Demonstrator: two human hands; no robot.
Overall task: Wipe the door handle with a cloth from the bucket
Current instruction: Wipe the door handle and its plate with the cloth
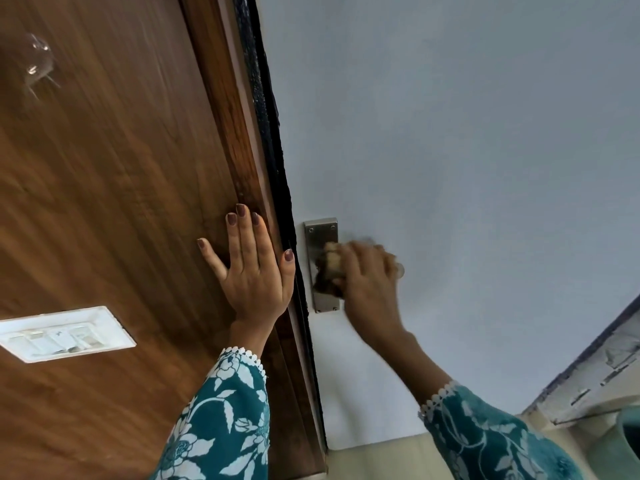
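A steel handle plate [320,233] is fixed to the pale blue door [450,133] beside the dark door edge. My right hand [367,282] is blurred and shut on a bunched brown and beige cloth [329,268], which presses against the middle of the plate. The lever itself is mostly hidden behind my hand and the cloth; only its rounded end [400,270] peeks out on the right. My left hand [251,268] lies flat with fingers spread on the brown wooden panel [104,202] left of the door edge, holding nothing.
A white switch plate [65,332] sits on the wooden panel at lower left. A clear hook [38,60] is stuck to the panel at upper left. The rim of a teal bucket [628,441] shows at the bottom right, below a white frame [595,375].
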